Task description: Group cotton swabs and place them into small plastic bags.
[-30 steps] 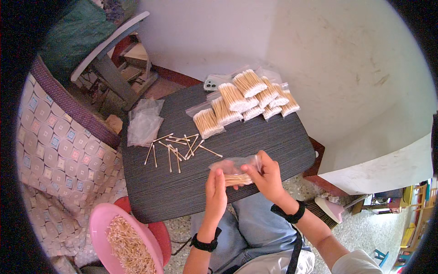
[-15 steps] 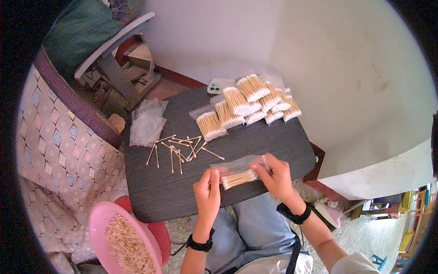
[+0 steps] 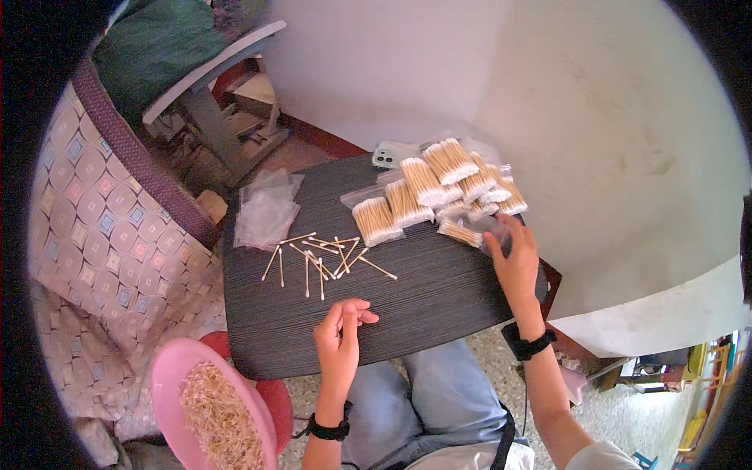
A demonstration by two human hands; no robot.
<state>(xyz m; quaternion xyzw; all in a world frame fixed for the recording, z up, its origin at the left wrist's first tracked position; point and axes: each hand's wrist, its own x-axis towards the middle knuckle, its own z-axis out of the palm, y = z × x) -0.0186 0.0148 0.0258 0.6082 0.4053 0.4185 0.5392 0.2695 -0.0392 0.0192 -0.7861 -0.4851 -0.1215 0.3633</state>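
My right hand (image 3: 513,258) grips the clear end of a small plastic bag of cotton swabs (image 3: 460,233) beside the front right of a pile of filled bags (image 3: 427,184). This bag lies tilted, with its swabs pointing left, and my fingers hide part of it. Above the near edge of the black table (image 3: 274,321), my left hand (image 3: 342,333) holds nothing, its fingers loosely bent and apart. Loose cotton swabs (image 3: 321,262) are scattered ahead of that hand. Flat empty clear bags (image 3: 268,210) are stacked at the table's far left.
A pink basin (image 3: 168,384) full of swabs stands left of my legs on something red (image 3: 274,407). At the table's back edge lies a phone (image 3: 384,157). A pale wall (image 3: 595,157) rises behind and to the right; a patterned, cloth-covered seat (image 3: 102,204) is at left.
My right hand has carried the bag of swabs away from me and rightward, up to the pile. My left hand has let go of the bag and drawn slightly left and back.
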